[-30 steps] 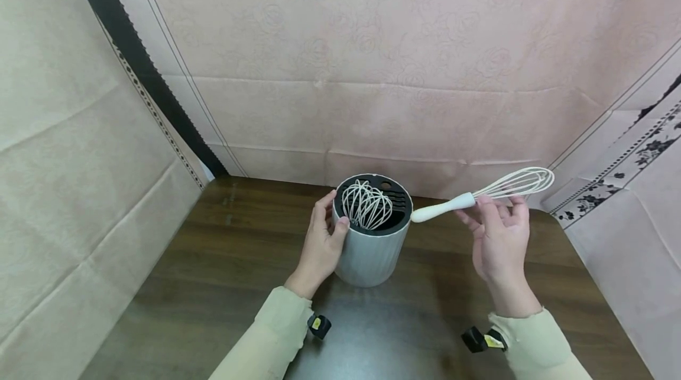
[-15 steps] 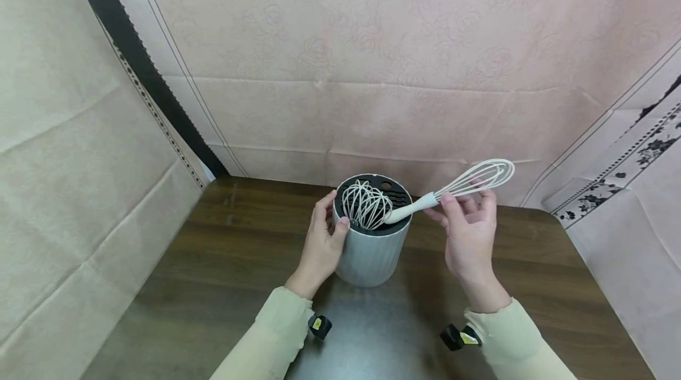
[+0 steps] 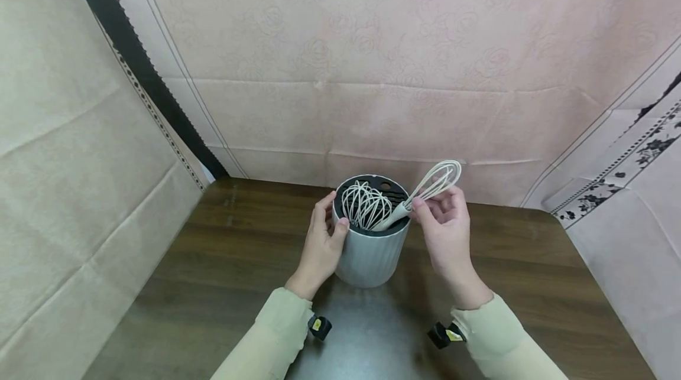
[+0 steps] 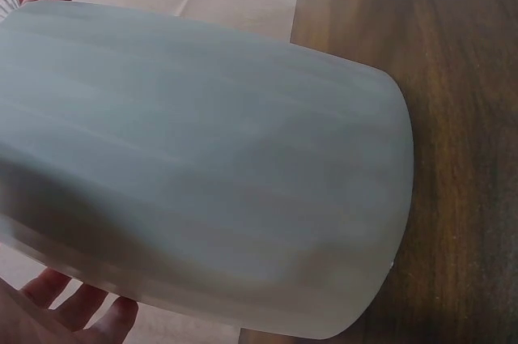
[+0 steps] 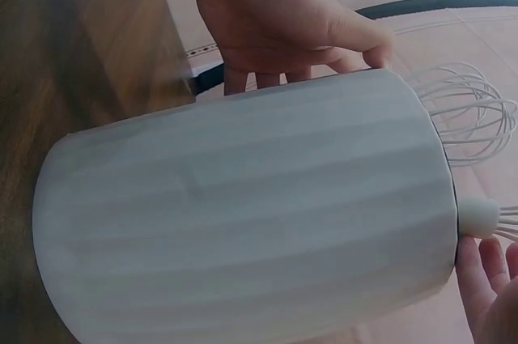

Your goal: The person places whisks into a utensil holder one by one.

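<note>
A pale grey ribbed utensil holder (image 3: 367, 259) with a black slotted insert (image 3: 379, 181) stands upright on the table. My left hand (image 3: 321, 244) grips its left side, thumb near the rim; fingers also show along the side in the left wrist view. My right hand (image 3: 446, 229) pinches a white whisk (image 3: 396, 214) near the base of its wires. That whisk slants, its handle end down in the holder's opening and its wires up to the right. Another white whisk (image 3: 364, 205) sits in the holder, wires up, its handle hidden inside. The right wrist view shows both whisks at the rim.
The dark wooden table (image 3: 239, 268) has rounded back corners. A pink patterned cloth (image 3: 372, 72) hangs behind it, with pale cloth (image 3: 69, 161) at the left and a floral-bordered cloth (image 3: 644, 161) at the right.
My right hand has moved left with the whisk. Its handle has gone from beside the holder to over the rim, then down into the opening, tilting steeper. My left hand has stayed put.
</note>
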`<action>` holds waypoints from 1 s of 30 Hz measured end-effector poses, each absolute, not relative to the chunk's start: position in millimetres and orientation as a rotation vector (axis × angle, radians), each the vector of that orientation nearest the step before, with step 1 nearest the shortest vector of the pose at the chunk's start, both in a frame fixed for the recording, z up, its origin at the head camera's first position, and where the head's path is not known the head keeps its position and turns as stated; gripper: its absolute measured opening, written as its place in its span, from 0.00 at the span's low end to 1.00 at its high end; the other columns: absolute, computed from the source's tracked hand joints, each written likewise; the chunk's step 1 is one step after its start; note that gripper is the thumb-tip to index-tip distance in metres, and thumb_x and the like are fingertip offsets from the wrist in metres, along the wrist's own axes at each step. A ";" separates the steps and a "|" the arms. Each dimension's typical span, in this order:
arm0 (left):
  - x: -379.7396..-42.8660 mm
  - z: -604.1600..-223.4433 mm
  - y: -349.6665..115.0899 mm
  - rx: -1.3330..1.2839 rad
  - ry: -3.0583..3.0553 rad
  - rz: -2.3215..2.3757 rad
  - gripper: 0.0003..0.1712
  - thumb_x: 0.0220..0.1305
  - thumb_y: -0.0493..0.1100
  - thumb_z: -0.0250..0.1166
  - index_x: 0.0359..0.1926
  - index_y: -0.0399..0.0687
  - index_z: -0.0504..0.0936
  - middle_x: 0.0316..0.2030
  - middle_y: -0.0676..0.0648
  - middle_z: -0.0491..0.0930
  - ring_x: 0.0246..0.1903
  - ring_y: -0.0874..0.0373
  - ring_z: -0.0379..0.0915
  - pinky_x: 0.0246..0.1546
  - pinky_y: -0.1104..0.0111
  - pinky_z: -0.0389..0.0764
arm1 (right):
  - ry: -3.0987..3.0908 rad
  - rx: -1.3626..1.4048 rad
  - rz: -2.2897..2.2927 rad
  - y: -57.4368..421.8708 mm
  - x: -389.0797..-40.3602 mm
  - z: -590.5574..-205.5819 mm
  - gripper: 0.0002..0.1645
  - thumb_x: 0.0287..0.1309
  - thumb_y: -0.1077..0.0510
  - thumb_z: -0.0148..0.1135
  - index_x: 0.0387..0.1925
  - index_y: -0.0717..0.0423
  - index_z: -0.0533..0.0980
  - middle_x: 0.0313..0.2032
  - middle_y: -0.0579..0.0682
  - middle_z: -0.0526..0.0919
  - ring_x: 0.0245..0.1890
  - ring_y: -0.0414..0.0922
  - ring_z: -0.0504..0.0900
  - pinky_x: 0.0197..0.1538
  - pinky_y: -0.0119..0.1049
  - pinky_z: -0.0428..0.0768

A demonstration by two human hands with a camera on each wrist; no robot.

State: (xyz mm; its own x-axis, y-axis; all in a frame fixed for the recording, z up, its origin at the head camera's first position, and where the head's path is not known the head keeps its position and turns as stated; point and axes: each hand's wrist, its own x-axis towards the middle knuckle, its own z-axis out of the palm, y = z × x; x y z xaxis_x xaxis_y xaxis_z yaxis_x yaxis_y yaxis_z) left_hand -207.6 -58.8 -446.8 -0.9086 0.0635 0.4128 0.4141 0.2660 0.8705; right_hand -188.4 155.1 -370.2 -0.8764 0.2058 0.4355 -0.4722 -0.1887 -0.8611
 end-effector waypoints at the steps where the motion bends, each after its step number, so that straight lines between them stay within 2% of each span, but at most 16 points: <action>1: -207.3 -446.8 -58.9 -0.439 -2.246 -1.684 0.33 0.71 0.58 0.51 0.72 0.62 0.53 0.64 0.49 0.60 0.61 0.51 0.63 0.61 0.54 0.68 | -1.656 0.314 2.104 155.1 -188.6 -369.9 0.28 0.57 0.71 0.63 0.57 0.59 0.64 0.46 0.68 0.72 0.40 0.47 0.80 0.39 0.39 0.83; 7: -206.8 -446.6 -58.7 -0.445 -2.248 -1.685 0.33 0.71 0.57 0.51 0.72 0.62 0.53 0.65 0.48 0.59 0.61 0.51 0.62 0.61 0.54 0.68 | -1.678 0.353 2.095 156.9 -189.6 -369.7 0.30 0.57 0.72 0.63 0.59 0.58 0.64 0.46 0.63 0.75 0.39 0.47 0.80 0.39 0.38 0.83; 17: -206.2 -444.7 -58.2 -0.446 -2.239 -1.701 0.33 0.71 0.57 0.52 0.72 0.62 0.53 0.65 0.48 0.60 0.60 0.49 0.63 0.60 0.51 0.69 | -1.740 0.484 1.986 158.1 -190.3 -371.0 0.39 0.56 0.72 0.63 0.66 0.58 0.58 0.51 0.70 0.72 0.42 0.50 0.81 0.40 0.38 0.83; 21: -206.9 -446.5 -57.5 -0.436 -2.232 -1.703 0.33 0.71 0.57 0.53 0.72 0.60 0.54 0.64 0.46 0.61 0.60 0.47 0.64 0.59 0.51 0.69 | -1.764 0.530 1.924 158.4 -188.5 -371.9 0.37 0.56 0.74 0.61 0.66 0.62 0.59 0.50 0.69 0.73 0.43 0.52 0.81 0.41 0.38 0.83; 26: -208.3 -448.4 -57.2 -0.433 -2.213 -1.694 0.32 0.71 0.56 0.53 0.71 0.60 0.55 0.62 0.46 0.62 0.60 0.47 0.65 0.59 0.52 0.70 | -1.807 0.530 1.874 155.0 -182.3 -366.6 0.34 0.56 0.76 0.60 0.64 0.63 0.63 0.48 0.65 0.74 0.44 0.52 0.80 0.42 0.36 0.83; 30: -208.4 -448.1 -56.9 -0.436 -2.200 -1.696 0.32 0.71 0.57 0.53 0.71 0.61 0.55 0.62 0.46 0.62 0.59 0.47 0.65 0.59 0.51 0.70 | -1.882 0.532 1.784 150.5 -173.4 -358.5 0.30 0.55 0.75 0.61 0.60 0.68 0.66 0.48 0.69 0.73 0.45 0.54 0.79 0.44 0.34 0.81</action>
State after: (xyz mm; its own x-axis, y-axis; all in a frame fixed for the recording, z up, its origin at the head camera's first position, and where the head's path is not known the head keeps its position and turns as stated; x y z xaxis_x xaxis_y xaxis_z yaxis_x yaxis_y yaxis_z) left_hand -208.4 -56.9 -448.1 -0.8995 0.0407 0.4350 0.4311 0.2451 0.8684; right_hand -173.4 150.5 -358.5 -0.8041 0.0514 0.5922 -0.5886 0.0704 -0.8053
